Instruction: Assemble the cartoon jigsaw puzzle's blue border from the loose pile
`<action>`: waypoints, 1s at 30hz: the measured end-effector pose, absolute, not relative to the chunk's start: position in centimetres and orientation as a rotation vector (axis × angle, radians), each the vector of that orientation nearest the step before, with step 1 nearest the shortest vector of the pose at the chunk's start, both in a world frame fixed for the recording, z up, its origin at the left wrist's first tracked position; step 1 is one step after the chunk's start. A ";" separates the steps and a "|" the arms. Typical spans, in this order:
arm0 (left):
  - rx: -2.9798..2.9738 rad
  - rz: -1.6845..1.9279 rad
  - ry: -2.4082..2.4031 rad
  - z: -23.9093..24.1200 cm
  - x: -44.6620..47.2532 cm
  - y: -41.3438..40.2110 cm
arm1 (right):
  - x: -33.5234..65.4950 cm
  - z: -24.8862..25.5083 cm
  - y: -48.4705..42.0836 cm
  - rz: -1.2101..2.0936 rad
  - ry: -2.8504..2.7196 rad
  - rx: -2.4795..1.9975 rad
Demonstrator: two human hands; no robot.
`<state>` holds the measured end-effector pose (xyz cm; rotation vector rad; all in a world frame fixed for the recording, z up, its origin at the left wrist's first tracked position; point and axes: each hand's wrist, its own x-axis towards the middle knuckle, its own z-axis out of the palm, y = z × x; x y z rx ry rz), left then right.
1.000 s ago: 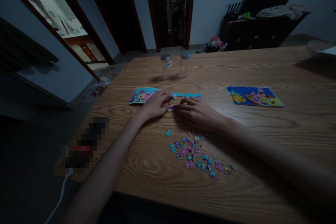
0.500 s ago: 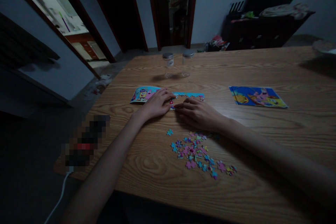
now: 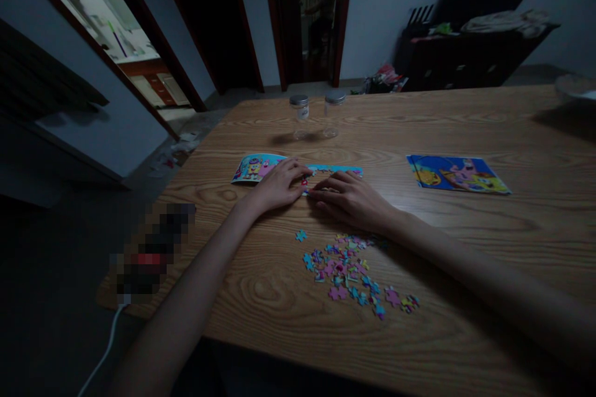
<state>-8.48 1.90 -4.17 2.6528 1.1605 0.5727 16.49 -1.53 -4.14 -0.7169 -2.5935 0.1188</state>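
Observation:
A partly joined jigsaw puzzle (image 3: 342,170) lies on the wooden table, its blue far edge showing between and beyond my hands. My left hand (image 3: 282,185) rests over its left side, palm down, fingers stretched and a little apart. From the right, my right hand (image 3: 347,198) lies across the near side, fingers extended and fingertips on the pieces; its thumb is hidden. Whether a loose piece sits under those fingertips I cannot tell. A curled cartoon picture sheet (image 3: 256,166) lies partly beneath my left hand. Nearer to me is a scattered heap of puzzle pieces (image 3: 342,268).
Two clear jars with metal lids, a left jar (image 3: 300,116) and a right jar (image 3: 331,115), stand beyond the puzzle. To the right lies a blue cartoon picture (image 3: 459,173). A blurred-out object (image 3: 156,248) with a white cable (image 3: 109,344) sits at the left edge.
Both hands stay at the puzzle, with at most a very slight shift of the right fingers. The camera view has moved a little.

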 end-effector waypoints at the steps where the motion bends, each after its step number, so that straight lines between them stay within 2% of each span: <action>1: 2.647 0.578 1.165 -4.1 -8.4 1.9 | 16.3 -4.1 -1.5 0.094 -2.586 -0.770; 6: 2.642 0.605 1.159 -4.2 -8.4 1.8 | 14.9 -4.0 -1.2 -0.009 -2.531 -0.976; 17: 2.655 0.587 1.156 -4.1 -8.4 1.9 | 14.7 -5.8 0.5 0.255 -2.366 -0.925; 30: 2.631 0.592 1.136 -4.0 -8.4 1.6 | 14.8 -5.5 -0.2 0.209 -2.409 -0.931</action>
